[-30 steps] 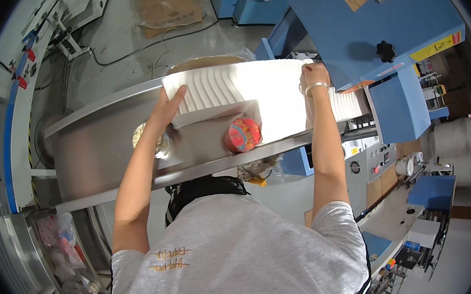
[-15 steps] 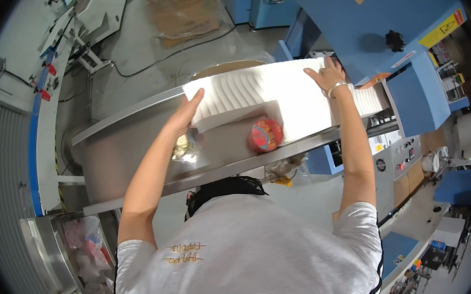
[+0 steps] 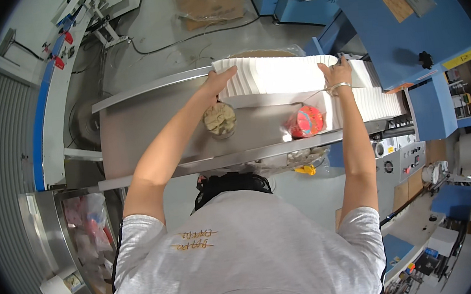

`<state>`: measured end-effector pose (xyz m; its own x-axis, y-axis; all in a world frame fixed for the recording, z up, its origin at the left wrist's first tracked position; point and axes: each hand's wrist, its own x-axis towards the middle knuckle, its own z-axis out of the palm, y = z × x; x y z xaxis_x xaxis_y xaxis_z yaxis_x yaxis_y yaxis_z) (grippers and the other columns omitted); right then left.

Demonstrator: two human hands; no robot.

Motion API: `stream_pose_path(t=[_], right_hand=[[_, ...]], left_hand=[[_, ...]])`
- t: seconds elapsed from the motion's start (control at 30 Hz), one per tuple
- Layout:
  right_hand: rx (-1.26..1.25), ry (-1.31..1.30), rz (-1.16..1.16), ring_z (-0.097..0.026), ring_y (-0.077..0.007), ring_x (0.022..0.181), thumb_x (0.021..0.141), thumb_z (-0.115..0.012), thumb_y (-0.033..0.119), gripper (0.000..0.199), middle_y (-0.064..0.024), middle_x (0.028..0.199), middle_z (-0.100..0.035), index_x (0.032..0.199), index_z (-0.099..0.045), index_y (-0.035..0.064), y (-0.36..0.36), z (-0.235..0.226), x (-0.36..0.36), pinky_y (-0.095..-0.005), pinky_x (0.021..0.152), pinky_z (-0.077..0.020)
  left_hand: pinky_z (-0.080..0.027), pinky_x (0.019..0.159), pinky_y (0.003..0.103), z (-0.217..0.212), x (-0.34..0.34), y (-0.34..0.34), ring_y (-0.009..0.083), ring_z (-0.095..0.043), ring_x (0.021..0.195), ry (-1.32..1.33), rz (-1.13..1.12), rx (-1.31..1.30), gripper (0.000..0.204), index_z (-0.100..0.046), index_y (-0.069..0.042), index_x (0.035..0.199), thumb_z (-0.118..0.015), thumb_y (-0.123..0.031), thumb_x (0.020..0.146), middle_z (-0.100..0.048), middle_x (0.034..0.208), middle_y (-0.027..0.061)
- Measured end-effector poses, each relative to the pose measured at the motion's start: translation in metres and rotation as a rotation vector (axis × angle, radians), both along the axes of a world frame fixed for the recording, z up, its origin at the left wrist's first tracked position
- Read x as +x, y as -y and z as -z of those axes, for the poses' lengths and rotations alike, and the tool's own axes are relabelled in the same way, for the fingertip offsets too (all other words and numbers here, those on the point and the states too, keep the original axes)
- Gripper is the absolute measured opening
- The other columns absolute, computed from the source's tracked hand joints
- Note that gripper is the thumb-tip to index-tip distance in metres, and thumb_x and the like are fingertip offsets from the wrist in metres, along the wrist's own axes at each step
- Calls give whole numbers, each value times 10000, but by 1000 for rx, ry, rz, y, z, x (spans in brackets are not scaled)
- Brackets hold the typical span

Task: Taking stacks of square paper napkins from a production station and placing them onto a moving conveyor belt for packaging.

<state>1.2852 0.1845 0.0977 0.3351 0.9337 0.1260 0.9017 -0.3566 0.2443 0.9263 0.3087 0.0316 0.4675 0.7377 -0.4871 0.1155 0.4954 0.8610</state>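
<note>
A long row of thin white sheets (image 3: 282,74), packed face to face, lies along the far side of the metal trough. At its left end my left hand (image 3: 221,82) grips the sheets, thumb over the top and fingers mostly hidden behind. My right hand (image 3: 338,73), with a bracelet at the wrist, clasps the row near its right end. More white sheets (image 3: 380,109) continue to the right, up to the blue machine. On the trough's near side, a round tub with a red lid (image 3: 309,120) stands beside the sheets. A clear round container with beige contents (image 3: 220,120) sits below my left hand.
The trough's metal near rim (image 3: 220,162) runs between my body and the sheets. A big blue machine (image 3: 405,23) with a black knob rises at the right. A bin with plastic bags (image 3: 87,229) stands at lower left. A cable crosses the floor beyond the trough.
The white sheets under my hands have moved to the far side of the trough and now form a narrower, straighter row. My left hand has come closer to my right. The view has shifted.
</note>
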Motion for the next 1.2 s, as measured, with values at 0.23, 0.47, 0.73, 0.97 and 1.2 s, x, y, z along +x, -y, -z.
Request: stream_pose_path(t=[0.23, 0.47, 0.73, 0.97, 1.2], right_hand=[[178, -289, 82, -515, -361, 1118, 851, -419, 654, 758, -256, 1044, -625, 815, -706, -47, -15, 10, -54, -381, 974, -379], [88, -406, 170, -532, -358, 1086, 841, -434, 663, 727, -217, 1140, -570, 917, -710, -5, -40, 7, -173, -389, 926, -439], [31, -655, 57, -396, -325, 1217, 800, -561, 603, 707, -144, 1302, -456, 1143, -619, -12, -59, -9, -351, -433, 965, -401], [-284, -893, -81, -550, -326, 1128, 756, -559, 675, 783, -194, 1205, -581, 1097, -631, -26, -62, -41, -363, -380, 930, -444], [-85, -1193, -106, -394, -320, 1297, 684, -640, 684, 1125, -318, 1351, -395, 1346, -291, -155, -60, -2, -344, -322, 1069, -297]], left_hand=[[-474, 901, 360, -21, -65, 0, 269, -549, 1098, 43, -31, 45, 942, -223, 121, 1313, -734, -425, 740, -493, 1243, 211], [-452, 911, 345, -58, -177, 10, 223, -531, 1126, 77, -99, 80, 605, -393, -3, 1328, -641, -308, 868, -526, 1259, 119], [-440, 918, 341, -54, -347, -7, 214, -509, 1156, -39, -189, 65, 581, -379, -20, 1362, -582, -330, 914, -507, 1298, 98], [-453, 910, 367, -56, -425, 12, 225, -514, 1161, -151, -311, 32, 652, -342, -42, 1395, -600, -374, 896, -495, 1316, 107], [-396, 981, 342, -55, -393, 38, 205, -456, 1222, -190, -333, 207, 686, -290, -29, 1411, -625, -317, 887, -439, 1369, 91]])
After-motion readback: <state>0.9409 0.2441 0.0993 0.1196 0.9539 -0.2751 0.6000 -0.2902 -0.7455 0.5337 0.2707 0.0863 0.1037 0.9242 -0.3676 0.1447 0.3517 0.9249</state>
